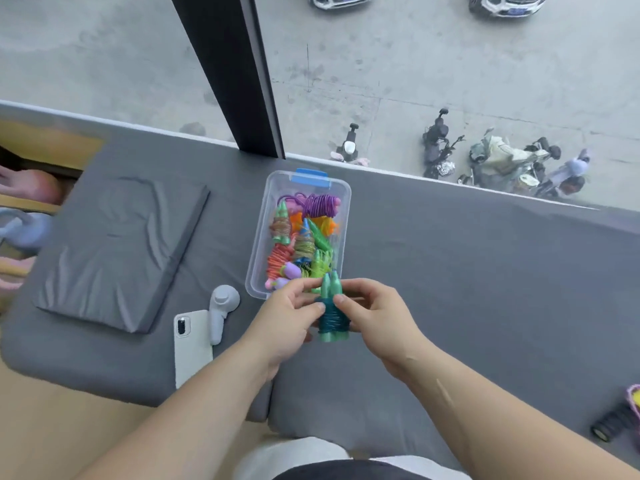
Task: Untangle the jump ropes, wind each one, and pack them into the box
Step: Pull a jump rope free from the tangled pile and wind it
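A folded grey cushion (104, 251) lies towards the left edge of the grey mattress (485, 289). Right of it, near the front edge, a white phone (192, 344) lies flat with its camera end pointing away. A pale grey controller (221, 310) lies just beside it, overlapping its far right corner.

About midway along the mattress, close to the far edge by the window, stands the clear plastic box (258, 258), open, with a blue latch on its far end. It is packed with wound ropes (320, 204): a purple one at the far end, and orange, green and pink ones nearer the front.

At the box's near end the left hand (287, 320) and right hand (377, 317) together hold the teal jump rope (331, 313) above the mattress. Its two handles lie side by side, tips pointing towards the box, with the cord coiled around their middle. The fingers (301, 285) of both hands are curled around the bundle, and each thumb presses on the coil from its own side.

At the right edge, near the front corner, part of a black-wheeled toy (613, 424) shows.
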{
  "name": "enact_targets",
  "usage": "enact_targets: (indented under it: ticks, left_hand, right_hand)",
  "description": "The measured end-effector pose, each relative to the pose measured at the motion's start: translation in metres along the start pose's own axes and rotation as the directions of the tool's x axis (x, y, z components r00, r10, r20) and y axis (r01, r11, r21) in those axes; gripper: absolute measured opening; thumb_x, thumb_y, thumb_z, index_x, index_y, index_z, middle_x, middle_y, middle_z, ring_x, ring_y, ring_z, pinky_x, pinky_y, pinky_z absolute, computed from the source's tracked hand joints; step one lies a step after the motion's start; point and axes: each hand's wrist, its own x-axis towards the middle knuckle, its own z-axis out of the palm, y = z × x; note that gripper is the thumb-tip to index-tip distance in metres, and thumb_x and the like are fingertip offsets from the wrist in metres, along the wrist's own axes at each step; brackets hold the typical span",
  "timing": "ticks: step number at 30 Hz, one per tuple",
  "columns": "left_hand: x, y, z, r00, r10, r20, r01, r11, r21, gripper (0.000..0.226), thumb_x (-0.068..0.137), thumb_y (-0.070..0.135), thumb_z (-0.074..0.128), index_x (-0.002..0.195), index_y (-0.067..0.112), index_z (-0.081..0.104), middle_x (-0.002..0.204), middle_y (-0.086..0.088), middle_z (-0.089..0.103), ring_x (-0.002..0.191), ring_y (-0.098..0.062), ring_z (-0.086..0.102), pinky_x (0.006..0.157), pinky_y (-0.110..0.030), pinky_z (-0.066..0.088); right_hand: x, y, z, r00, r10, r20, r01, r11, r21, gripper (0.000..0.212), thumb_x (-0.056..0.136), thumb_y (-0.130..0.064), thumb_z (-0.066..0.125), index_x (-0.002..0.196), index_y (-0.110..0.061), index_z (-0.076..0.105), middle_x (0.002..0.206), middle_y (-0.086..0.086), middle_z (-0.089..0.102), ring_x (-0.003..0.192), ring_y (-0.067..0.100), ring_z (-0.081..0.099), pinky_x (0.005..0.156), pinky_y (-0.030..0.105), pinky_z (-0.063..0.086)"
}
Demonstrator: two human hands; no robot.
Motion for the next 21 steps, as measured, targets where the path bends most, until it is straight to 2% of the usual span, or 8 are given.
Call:
enact_targets:
  ticks: [3, 5, 6, 8, 10, 14, 18, 21]
  left_hand:
    - [0.036, -0.007, -0.031, 0.999, 0.03, -0.034, -0.024, 0.984, 0.174, 0.035, 0.096, 0.022, 0.065, 0.125, 0.04, 0.058, 0.121, 0.011, 0.064, 0.104, -0.007, 0.064, 0.081, -0.026, 0.047]
    - [0.063, -0.01, -0.051, 0.991, 0.078, -0.108, -0.033, 0.929, 0.368, 0.028, 0.092, 0.027, 0.066, 0.11, 0.046, 0.058, 0.123, 0.012, 0.062, 0.113, -0.012, 0.061, 0.087, -0.03, 0.048]
    - [0.076, -0.01, -0.061, 0.982, 0.099, -0.159, -0.007, 0.866, 0.499, 0.025, 0.091, 0.031, 0.065, 0.11, 0.046, 0.06, 0.126, 0.011, 0.06, 0.117, -0.017, 0.058, 0.092, -0.032, 0.048]
    - [0.098, -0.004, -0.075, 0.969, 0.126, -0.214, 0.063, 0.71, 0.702, 0.038, 0.09, 0.042, 0.063, 0.128, 0.04, 0.06, 0.139, 0.006, 0.05, 0.129, -0.026, 0.045, 0.102, -0.036, 0.043]
    - [0.118, 0.002, -0.083, 0.972, 0.144, -0.187, 0.052, 0.642, 0.765, 0.051, 0.089, 0.048, 0.062, 0.139, 0.037, 0.055, 0.152, 0.003, 0.038, 0.137, -0.028, 0.034, 0.109, -0.04, 0.038]
    - [0.148, -0.001, -0.09, 0.965, 0.245, -0.093, -0.053, 0.532, 0.845, 0.058, 0.085, 0.051, 0.068, 0.138, 0.029, 0.057, 0.15, 0.002, 0.033, 0.13, -0.03, 0.038, 0.107, -0.043, 0.04]
    - [0.16, -0.01, -0.103, 0.949, 0.313, -0.04, -0.131, 0.507, 0.852, 0.057, 0.084, 0.048, 0.071, 0.134, 0.022, 0.06, 0.144, 0.001, 0.037, 0.121, -0.031, 0.045, 0.099, -0.044, 0.044]
    - [0.157, -0.022, -0.111, 0.941, 0.337, 0.033, -0.182, 0.421, 0.889, 0.049, 0.087, 0.048, 0.068, 0.126, 0.019, 0.064, 0.152, -0.002, 0.036, 0.121, -0.035, 0.047, 0.096, -0.046, 0.045]
  right_hand:
    - [0.04, -0.003, 0.021, 0.977, -0.018, -0.213, -0.021, 0.984, -0.178, 0.017, 0.089, -0.022, 0.073, 0.102, -0.028, 0.063, 0.094, -0.007, 0.071, 0.087, 0.016, 0.069, 0.079, 0.037, 0.059]
    - [0.069, -0.011, 0.027, 0.945, -0.048, -0.323, -0.053, 0.953, -0.298, 0.022, 0.086, -0.027, 0.075, 0.09, -0.029, 0.054, 0.088, -0.008, 0.066, 0.082, 0.017, 0.066, 0.073, 0.034, 0.056]
    - [0.084, -0.014, 0.028, 0.938, -0.077, -0.339, -0.055, 0.93, -0.363, 0.023, 0.085, -0.028, 0.075, 0.085, -0.028, 0.052, 0.083, -0.007, 0.065, 0.081, 0.018, 0.065, 0.072, 0.034, 0.055]
    - [0.115, -0.02, 0.029, 0.934, -0.118, -0.337, -0.06, 0.878, -0.474, 0.019, 0.085, -0.031, 0.072, 0.082, -0.027, 0.054, 0.078, -0.005, 0.064, 0.076, 0.02, 0.063, 0.072, 0.036, 0.056]
    - [0.145, -0.027, 0.027, 0.934, -0.16, -0.319, -0.057, 0.815, -0.577, 0.012, 0.089, -0.033, 0.068, 0.088, -0.027, 0.058, 0.08, -0.002, 0.066, 0.076, 0.022, 0.062, 0.07, 0.037, 0.055]
    - [0.195, -0.03, 0.028, 0.936, -0.25, -0.249, -0.055, 0.593, -0.803, 0.016, 0.095, -0.032, 0.062, 0.098, -0.018, 0.055, 0.092, 0.005, 0.06, 0.085, 0.028, 0.055, 0.071, 0.037, 0.047]
    - [0.224, -0.02, 0.036, 0.954, -0.271, -0.125, -0.019, 0.36, -0.933, 0.021, 0.097, -0.035, 0.058, 0.104, -0.016, 0.059, 0.1, 0.006, 0.059, 0.101, 0.03, 0.052, 0.078, 0.041, 0.05]
    - [0.226, -0.006, 0.042, 0.97, -0.239, 0.052, 0.059, 0.022, -0.998, 0.025, 0.102, -0.033, 0.045, 0.11, -0.017, 0.062, 0.108, 0.002, 0.061, 0.114, 0.03, 0.044, 0.088, 0.038, 0.037]
